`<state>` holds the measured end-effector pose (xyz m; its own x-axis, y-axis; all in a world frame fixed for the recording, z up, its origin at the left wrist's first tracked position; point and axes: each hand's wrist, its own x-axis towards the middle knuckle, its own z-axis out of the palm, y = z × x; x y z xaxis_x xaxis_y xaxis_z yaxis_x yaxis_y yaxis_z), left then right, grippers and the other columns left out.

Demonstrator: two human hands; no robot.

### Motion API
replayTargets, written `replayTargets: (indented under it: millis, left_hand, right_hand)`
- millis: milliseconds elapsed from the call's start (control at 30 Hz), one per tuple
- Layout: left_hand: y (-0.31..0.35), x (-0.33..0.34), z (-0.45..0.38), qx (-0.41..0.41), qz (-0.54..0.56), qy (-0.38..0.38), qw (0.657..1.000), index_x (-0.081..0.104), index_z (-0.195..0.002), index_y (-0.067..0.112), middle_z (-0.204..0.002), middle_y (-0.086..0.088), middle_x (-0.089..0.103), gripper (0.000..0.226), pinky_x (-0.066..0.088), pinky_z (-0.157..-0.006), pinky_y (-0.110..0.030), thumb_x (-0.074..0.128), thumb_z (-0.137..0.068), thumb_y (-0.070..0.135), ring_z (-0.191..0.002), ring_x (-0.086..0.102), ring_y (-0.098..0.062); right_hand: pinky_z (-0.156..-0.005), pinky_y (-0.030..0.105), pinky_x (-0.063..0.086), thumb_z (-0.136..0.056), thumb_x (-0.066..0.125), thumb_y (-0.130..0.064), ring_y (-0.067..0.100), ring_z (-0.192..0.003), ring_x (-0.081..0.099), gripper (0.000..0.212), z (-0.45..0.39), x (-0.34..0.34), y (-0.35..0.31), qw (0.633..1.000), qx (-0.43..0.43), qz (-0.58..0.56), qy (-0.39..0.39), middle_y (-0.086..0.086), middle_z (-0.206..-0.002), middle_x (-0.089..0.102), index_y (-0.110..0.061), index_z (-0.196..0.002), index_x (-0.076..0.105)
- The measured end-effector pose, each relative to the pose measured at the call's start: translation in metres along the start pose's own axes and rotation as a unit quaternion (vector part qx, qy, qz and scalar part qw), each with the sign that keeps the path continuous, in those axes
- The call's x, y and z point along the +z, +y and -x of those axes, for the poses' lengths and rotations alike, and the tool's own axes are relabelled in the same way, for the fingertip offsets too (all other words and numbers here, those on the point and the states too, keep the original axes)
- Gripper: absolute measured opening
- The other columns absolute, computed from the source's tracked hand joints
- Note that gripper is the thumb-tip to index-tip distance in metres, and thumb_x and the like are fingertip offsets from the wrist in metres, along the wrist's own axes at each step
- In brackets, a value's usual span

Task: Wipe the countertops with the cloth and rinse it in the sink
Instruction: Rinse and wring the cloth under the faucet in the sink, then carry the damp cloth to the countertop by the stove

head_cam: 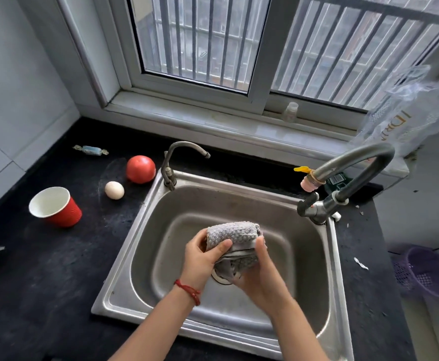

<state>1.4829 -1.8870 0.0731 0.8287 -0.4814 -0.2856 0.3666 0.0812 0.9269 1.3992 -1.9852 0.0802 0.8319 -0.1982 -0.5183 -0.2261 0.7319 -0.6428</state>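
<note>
Both my left hand (205,252) and right hand (258,272) grip the cloth (235,242) over the sink (145,230); wringing may splash the desk (43,282).

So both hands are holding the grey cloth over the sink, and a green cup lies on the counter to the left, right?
Not quite: the head view shows the cup is red. Otherwise yes: left hand and right hand hold the cloth over the sink.

"DRI" on plastic bag (406,113)
</note>
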Motion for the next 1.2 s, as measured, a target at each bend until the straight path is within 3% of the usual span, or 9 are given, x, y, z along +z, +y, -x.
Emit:
replayTargets:
  millis: [133,267,333,500,633,767,867,1033,1200]
  left_hand:
    - [-0.009,0.006,0.027,0.012,0.003,0.132,0.991,0.063,-0.086,0.016,-0.085,-0.003,0.07,0.022,0.056,-0.068,-0.019,0.071,-0.073,0.001,-0.075,0.069,-0.008]
    - [-0.016,0.003,0.054,-0.009,0.008,0.22,0.975,0.061,-0.088,0.018,-0.09,-0.004,0.069,0.02,0.056,-0.079,-0.033,0.072,-0.075,0.007,-0.084,0.067,-0.019]
    - [-0.021,0.003,0.072,-0.008,0.0,0.239,0.971,0.062,-0.09,0.018,-0.093,-0.004,0.071,0.021,0.056,-0.085,-0.036,0.074,-0.074,0.015,-0.09,0.068,-0.02]
    - [-0.036,-0.019,0.132,-0.009,-0.023,0.304,0.952,0.064,-0.077,0.022,-0.081,0.006,0.068,0.02,0.048,-0.069,-0.013,0.074,-0.068,0.037,-0.082,0.062,-0.009]
    - [-0.064,-0.06,0.206,-0.042,-0.058,0.322,0.944,0.063,-0.075,0.024,-0.059,0.019,0.068,0.008,0.042,-0.059,-0.008,0.067,-0.081,0.02,-0.06,0.057,0.011]
    - [-0.123,-0.105,0.308,-0.113,-0.085,0.453,0.88,0.061,-0.068,0.025,-0.052,0.018,0.067,0.018,0.046,-0.066,-0.022,0.068,-0.08,0.013,-0.053,0.058,0.008]
    - [-0.179,-0.118,0.4,-0.184,-0.047,0.547,0.815,0.06,-0.064,0.028,-0.054,0.013,0.064,0.017,0.048,-0.073,-0.031,0.069,-0.077,0.02,-0.062,0.061,-0.013]
    - [-0.24,-0.075,0.535,-0.222,0.094,0.68,0.692,0.058,-0.063,0.015,-0.048,0.011,0.059,0.022,0.04,-0.048,-0.019,0.062,-0.085,0.013,-0.047,0.056,-0.009]
    - [-0.29,-0.019,0.635,-0.206,0.247,0.75,0.578,0.054,-0.057,0.013,-0.057,-0.006,0.057,0.025,0.035,-0.057,-0.028,0.061,-0.079,0.022,-0.062,0.054,-0.018]
  right_hand:
    - [-0.077,0.042,0.056,-0.061,0.076,-0.041,0.032,-0.095,0.065,0.066,0.0,0.019,0.014,0.995,0.028,-0.088,0.035,0.024,-0.111,0.066,-0.002,-0.112,0.061]
    - [-0.054,0.032,0.053,-0.08,0.061,-0.007,0.026,-0.065,0.066,0.021,0.001,0.018,0.023,0.996,0.025,0.021,0.086,0.014,-0.076,0.07,0.0,-0.101,0.062]
    - [-0.054,0.033,0.052,-0.083,0.059,-0.004,0.026,-0.063,0.065,0.01,0.007,0.015,0.029,0.994,0.04,0.062,0.079,0.011,-0.071,0.07,-0.004,-0.093,0.063]
    - [-0.049,0.03,0.053,-0.081,0.063,-0.004,0.022,-0.059,0.064,0.01,0.022,0.016,0.05,0.986,0.055,0.157,0.027,0.005,-0.065,0.07,-0.009,-0.089,0.063]
    - [-0.068,0.027,0.052,-0.078,0.066,0.0,0.018,-0.07,0.062,0.01,0.045,0.04,0.087,0.948,0.021,0.304,-0.089,0.005,-0.071,0.068,-0.009,-0.081,0.066]
    - [-0.06,0.025,0.045,-0.077,0.066,0.003,0.017,-0.068,0.054,0.008,0.074,0.063,0.139,0.867,0.021,0.445,-0.224,0.009,-0.07,0.061,0.001,-0.08,0.058]
    - [-0.061,0.026,0.043,-0.075,0.07,-0.008,0.014,-0.065,0.054,0.014,0.099,0.073,0.182,0.77,0.015,0.564,-0.297,0.001,-0.066,0.061,-0.013,-0.071,0.058]
    - [-0.06,0.029,0.04,-0.074,0.072,-0.016,0.02,-0.073,0.058,0.019,0.152,0.085,0.253,0.617,0.003,0.687,-0.384,0.002,-0.072,0.063,-0.023,-0.072,0.054]
    - [-0.065,0.029,0.039,-0.073,0.073,-0.016,0.027,-0.082,0.062,0.017,0.212,0.092,0.336,0.474,-0.011,0.742,-0.474,0.01,-0.078,0.064,-0.017,-0.084,0.06]
